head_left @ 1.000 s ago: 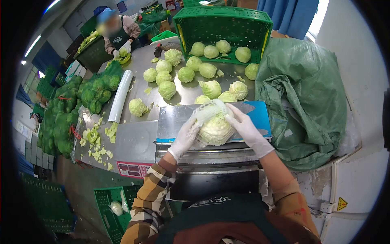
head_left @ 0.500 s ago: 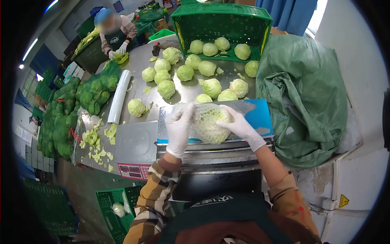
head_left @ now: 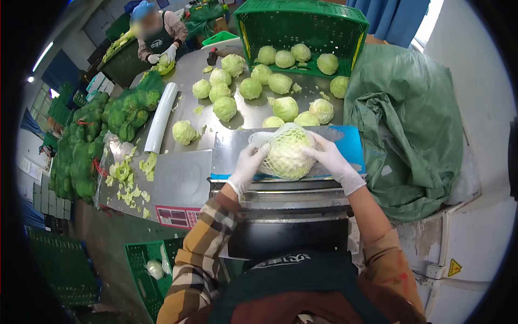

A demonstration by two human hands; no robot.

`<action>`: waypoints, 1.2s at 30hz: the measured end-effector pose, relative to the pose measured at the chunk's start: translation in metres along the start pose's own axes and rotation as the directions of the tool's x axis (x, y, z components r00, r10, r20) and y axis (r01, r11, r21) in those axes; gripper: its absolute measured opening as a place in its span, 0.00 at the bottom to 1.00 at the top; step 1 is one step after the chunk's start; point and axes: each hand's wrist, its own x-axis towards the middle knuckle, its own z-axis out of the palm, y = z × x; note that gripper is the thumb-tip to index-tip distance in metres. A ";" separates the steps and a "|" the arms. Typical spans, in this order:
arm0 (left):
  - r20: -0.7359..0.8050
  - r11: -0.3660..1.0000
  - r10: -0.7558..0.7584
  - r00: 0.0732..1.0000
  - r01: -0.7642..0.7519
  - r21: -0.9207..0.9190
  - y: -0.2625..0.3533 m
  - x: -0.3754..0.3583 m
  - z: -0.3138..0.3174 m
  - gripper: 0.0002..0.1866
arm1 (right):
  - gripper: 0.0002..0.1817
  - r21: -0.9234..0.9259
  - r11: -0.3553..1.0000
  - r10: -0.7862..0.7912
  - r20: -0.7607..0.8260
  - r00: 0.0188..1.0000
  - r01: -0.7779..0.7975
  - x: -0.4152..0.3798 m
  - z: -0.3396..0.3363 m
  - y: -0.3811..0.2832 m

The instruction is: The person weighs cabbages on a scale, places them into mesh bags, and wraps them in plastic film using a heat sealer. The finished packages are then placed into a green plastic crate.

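A cabbage (head_left: pixel 291 155) in a white foam net sits between my gloved hands, over the steel and blue top of the wrapping machine (head_left: pixel 229 148). My left hand (head_left: pixel 248 164) grips its left side, with loose netting bunched near the fingertips. On the right side, my right hand (head_left: pixel 335 161) presses its fingers and thumb against the netted head. The lower fingers of both hands are partly hidden. Just beyond the machine lie bare cabbages, the nearest being a pale cabbage (head_left: pixel 322 110).
A scale (head_left: pixel 183 173) stands left of the machine, beyond it a white film roll (head_left: pixel 162 116). A green crate (head_left: pixel 302 21) lies on its side at the back. Green sacking (head_left: pixel 402 129) hangs at right. A co-worker (head_left: pixel 156 38) handles leaves at far left.
The netted cabbage has turned and risen slightly, showing a fuller, paler face. My left hand has lowered from the net's upper edge to its left side. The view has shifted slightly.
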 end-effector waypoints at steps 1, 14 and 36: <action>0.033 1.000 -0.021 0.999 0.021 -0.008 -0.003 0.000 -0.003 0.23 | 0.35 -0.014 0.999 -0.029 0.015 0.999 0.029 -0.001 -0.001 0.003; 0.659 -0.213 0.062 0.749 -0.635 0.742 0.027 -0.093 -0.126 0.30 | 0.33 -0.881 -0.057 -0.008 0.471 0.882 0.470 -0.123 -0.090 -0.024; -0.010 0.921 0.336 0.942 -0.327 0.212 0.114 -0.190 -0.058 0.18 | 0.11 -0.359 0.923 -0.010 -0.380 0.925 -0.137 -0.192 -0.055 -0.129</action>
